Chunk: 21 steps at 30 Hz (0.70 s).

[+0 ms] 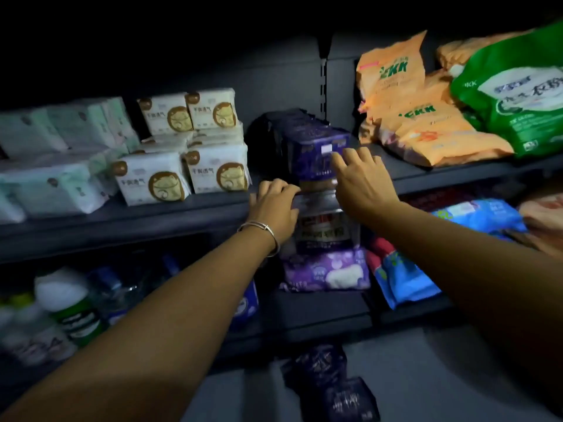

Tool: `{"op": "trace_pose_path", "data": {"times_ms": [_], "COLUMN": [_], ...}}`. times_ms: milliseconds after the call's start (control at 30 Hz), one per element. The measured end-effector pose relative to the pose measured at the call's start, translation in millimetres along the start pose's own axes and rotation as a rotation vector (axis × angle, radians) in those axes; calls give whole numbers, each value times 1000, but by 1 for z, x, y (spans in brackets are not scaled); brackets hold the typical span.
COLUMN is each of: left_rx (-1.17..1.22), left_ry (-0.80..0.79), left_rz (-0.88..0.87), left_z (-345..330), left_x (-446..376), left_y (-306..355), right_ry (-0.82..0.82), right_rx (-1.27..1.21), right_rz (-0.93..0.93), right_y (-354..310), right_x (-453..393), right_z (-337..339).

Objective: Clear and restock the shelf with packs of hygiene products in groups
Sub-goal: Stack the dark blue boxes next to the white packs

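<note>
A row of dark purple packs (pixel 316 153) stands on the middle shelf (pixel 152 214), running toward the back. In front of the shelf edge is another dark purple pack (pixel 326 229), upright. My left hand (pixel 274 205), with a bracelet at the wrist, grips this pack's upper left edge with curled fingers. My right hand (pixel 362 181) reaches over its upper right corner. Its fingers are spread and fairly straight, and their tips touch the front pack of the row. The thumb is hidden.
White packs with a brown logo (pixel 182 175) and mint packs (pixel 54 184) fill the shelf's left side. Orange packs (pixel 426 129) and a green bag (pixel 518 95) lie at right. Below are bottles (pixel 67 303), a light purple pack (pixel 326 272) and blue packs (pixel 475 214). Two dark packs (pixel 332 382) lie on the floor.
</note>
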<state>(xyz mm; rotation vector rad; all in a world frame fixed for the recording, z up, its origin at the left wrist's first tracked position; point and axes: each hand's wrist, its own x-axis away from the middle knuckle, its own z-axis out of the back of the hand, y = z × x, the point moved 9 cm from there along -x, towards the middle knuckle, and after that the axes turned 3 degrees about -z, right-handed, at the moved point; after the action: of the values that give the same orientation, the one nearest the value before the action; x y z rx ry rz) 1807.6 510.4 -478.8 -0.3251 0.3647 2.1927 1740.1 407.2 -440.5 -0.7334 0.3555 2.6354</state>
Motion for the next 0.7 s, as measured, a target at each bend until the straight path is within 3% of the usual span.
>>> {"op": "trace_pose_path", "data": {"times_ms": [133, 400, 567, 700], "left_rx": [49, 89, 115, 69], "left_ry": [-141, -719, -870, -856], "left_rz": [-55, -21, 25, 44], "left_z": [-71, -266, -348, -383], "left_x": [57, 154, 180, 181], "left_y": [9, -8, -3, -6], "right_ry": [-116, -863, -1211, -1231], "right_rx": [-178, -259, -165, -184], "right_rz": [91, 232, 259, 254], "right_y": [-22, -47, -39, -39], "right_x": [69, 227, 315, 339], "right_z": [-51, -238, -324, -350]}}
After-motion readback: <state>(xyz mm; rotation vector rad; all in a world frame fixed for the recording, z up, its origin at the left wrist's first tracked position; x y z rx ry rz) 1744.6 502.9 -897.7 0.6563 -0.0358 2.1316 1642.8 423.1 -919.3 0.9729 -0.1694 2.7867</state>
